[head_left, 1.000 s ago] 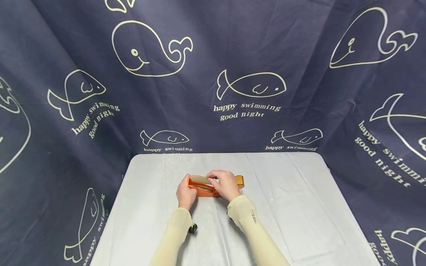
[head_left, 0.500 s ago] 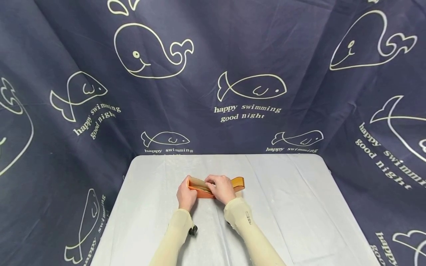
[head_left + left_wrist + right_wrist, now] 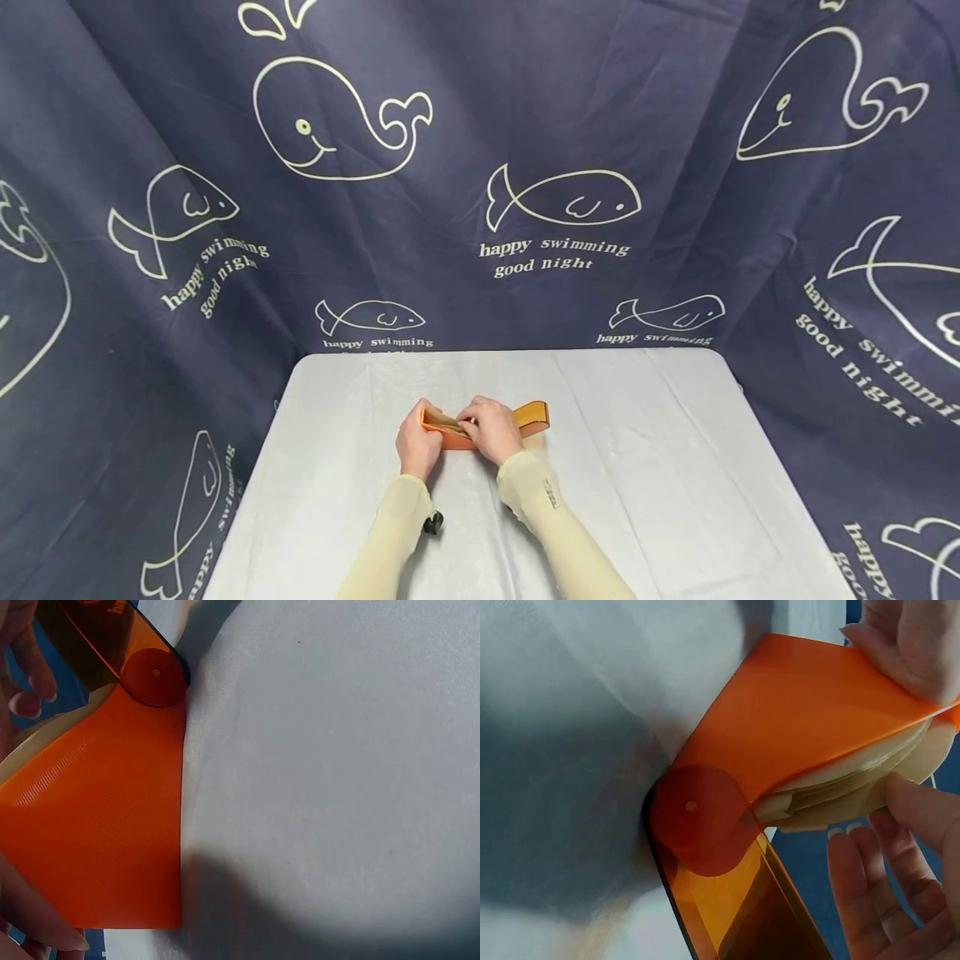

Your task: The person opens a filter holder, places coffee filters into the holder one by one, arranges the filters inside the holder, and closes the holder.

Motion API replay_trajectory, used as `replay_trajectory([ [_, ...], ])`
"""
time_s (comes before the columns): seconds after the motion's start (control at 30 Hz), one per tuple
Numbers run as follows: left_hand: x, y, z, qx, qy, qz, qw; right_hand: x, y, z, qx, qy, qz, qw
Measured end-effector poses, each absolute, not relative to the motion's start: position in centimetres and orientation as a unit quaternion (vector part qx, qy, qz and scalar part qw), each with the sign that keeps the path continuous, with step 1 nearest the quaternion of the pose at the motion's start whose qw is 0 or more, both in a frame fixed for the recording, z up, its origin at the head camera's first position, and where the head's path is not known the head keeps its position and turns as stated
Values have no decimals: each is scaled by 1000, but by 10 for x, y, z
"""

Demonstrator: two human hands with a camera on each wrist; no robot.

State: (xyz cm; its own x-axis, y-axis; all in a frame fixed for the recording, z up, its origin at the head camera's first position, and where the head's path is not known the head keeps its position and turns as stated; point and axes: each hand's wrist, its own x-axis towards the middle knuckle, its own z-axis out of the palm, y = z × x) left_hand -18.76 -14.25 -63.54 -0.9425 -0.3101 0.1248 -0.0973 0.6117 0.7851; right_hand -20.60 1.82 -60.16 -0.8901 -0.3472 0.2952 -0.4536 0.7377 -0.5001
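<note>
An orange case (image 3: 795, 712) with a hinged amber lid (image 3: 742, 922) stands on the table. Its lid is swung back to the right in the head view (image 3: 534, 418). My left hand (image 3: 417, 442) grips the case's left end, fingers and thumb on either side. Inside sits a stack of tan papers with rounded edges, like coffee filters (image 3: 847, 784). My right hand (image 3: 491, 429) reaches over the case mouth and pinches the papers' edge between thumb (image 3: 911, 799) and forefinger, the other fingers loosely bent below. In the left wrist view, the case side (image 3: 112, 817) hides most of the papers.
A white-covered table (image 3: 637, 467) lies under both hands. Behind it and at its sides hangs a dark blue curtain (image 3: 450, 108) with whale and fish outlines. A small black object (image 3: 432, 523) shows at the left sleeve cuff.
My right hand has moved a little left and down along the case mouth, uncovering more of the amber lid. The left hand keeps its grip, and the case mouth looks narrower in the head view.
</note>
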Motion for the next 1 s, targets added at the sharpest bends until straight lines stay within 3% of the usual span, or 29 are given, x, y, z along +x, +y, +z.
replay_trajectory([
  [0.27,-193,-141,-632,114,-887,-432,117,-212,17,-603,227,-932,276,66],
  [1.0,-187,-142,-635,118,-885,-436,115,-204,17,-608,234,-936,254,71],
])
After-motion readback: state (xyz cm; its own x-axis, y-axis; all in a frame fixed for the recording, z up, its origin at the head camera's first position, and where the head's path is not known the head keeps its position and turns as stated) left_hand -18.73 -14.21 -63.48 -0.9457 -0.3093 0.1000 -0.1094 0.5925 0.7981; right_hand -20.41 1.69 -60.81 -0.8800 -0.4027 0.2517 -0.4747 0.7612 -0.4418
